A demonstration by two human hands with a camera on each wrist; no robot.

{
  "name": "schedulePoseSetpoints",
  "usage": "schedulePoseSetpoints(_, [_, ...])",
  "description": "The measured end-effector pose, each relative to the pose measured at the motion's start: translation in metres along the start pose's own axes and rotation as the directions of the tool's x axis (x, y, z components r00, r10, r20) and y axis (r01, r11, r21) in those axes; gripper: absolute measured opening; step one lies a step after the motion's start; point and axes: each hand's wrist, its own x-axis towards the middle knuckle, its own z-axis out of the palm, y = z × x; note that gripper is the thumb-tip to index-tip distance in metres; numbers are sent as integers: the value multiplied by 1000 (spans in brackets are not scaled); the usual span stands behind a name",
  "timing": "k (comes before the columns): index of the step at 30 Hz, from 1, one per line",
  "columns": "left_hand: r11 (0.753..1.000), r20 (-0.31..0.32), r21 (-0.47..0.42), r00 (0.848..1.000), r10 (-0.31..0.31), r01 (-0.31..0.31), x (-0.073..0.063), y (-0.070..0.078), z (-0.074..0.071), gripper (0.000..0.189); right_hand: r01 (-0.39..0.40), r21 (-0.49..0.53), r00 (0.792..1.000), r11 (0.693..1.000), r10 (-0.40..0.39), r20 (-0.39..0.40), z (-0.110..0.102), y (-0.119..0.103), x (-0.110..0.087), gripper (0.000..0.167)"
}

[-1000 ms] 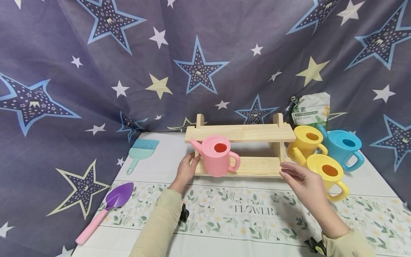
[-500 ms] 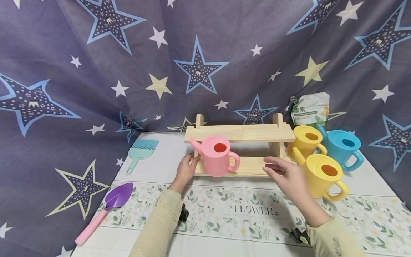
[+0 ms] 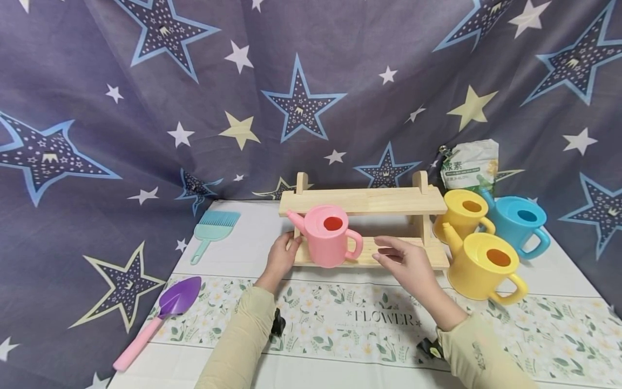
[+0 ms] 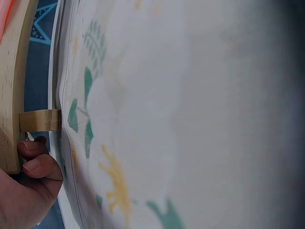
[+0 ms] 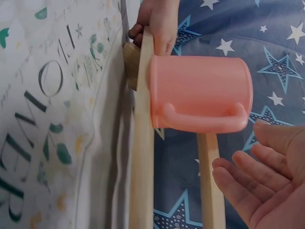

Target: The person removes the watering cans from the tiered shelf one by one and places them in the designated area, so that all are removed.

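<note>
A pink watering can (image 3: 326, 243) stands on the lower board of a two-tier wooden shelf (image 3: 364, 200), its spout to the left and handle to the right. My left hand (image 3: 282, 256) grips the left end of the lower board; in the left wrist view its fingers (image 4: 40, 164) curl under the board's edge. Just right of the can's handle, my right hand (image 3: 405, 265) hovers in front of the lower board. Its fingers (image 5: 248, 179) are spread and relaxed, apart from the can, with nothing held.
At the right stand two yellow watering cans (image 3: 481, 273) and a blue watering can (image 3: 517, 224), with a white bag (image 3: 471, 165) behind. A teal brush (image 3: 214, 232) and a purple trowel (image 3: 177, 297) with a pink handle lie at the left. A starry cloth (image 3: 291, 162) hangs behind.
My right hand has moved left from beside the front yellow watering can to near the pink can's handle. The left hand, shelf and pink can have stayed in place.
</note>
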Motion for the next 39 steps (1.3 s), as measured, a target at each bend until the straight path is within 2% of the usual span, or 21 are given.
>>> schedulePoseSetpoints(15, [1000, 13, -12, 1000, -4, 4, -1, 1, -1, 48, 36, 5, 999, 999, -36, 25, 30, 12, 16, 38])
schedulePoseSetpoints(19, [1000, 10, -11, 1000, 1, -1, -1, 2, -1, 48, 20, -12, 1000, 1000, -20, 9, 35, 12, 18, 35])
schedulePoseSetpoints(30, [1000, 1, 0, 1000, 5, -5, -2, 2, -2, 48, 35, -43, 998, 998, -37, -47, 44, 15, 21, 22])
schedulePoseSetpoints(39, [1000, -8, 9, 1000, 20, -20, -3, 3, -2, 47, 11, -51, 996, 999, -15, -93, 43, 16, 15, 30])
